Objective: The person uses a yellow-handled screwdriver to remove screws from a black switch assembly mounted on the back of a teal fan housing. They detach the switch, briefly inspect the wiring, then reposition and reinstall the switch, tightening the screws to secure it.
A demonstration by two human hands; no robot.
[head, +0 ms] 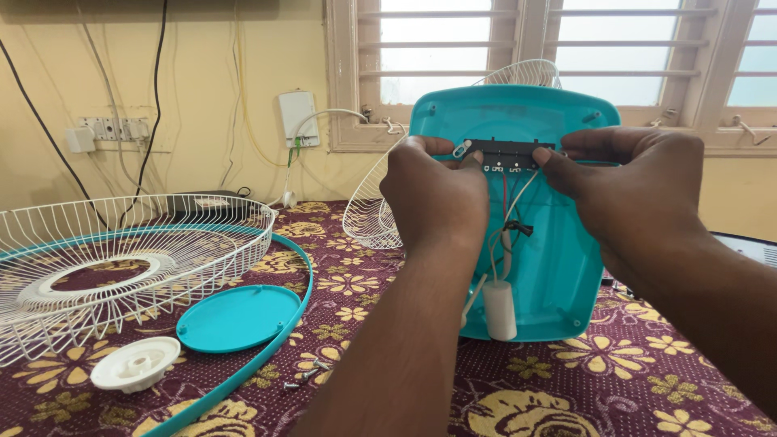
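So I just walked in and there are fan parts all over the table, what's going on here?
A person holds a black switch strip between both hands, left hand and right hand, against the open underside of a turquoise fan base stood on edge. Wires run down from the strip to a white cylindrical capacitor. On the floral tablecloth lie a white wire guard, a turquoise round cover, a white cap and loose screws.
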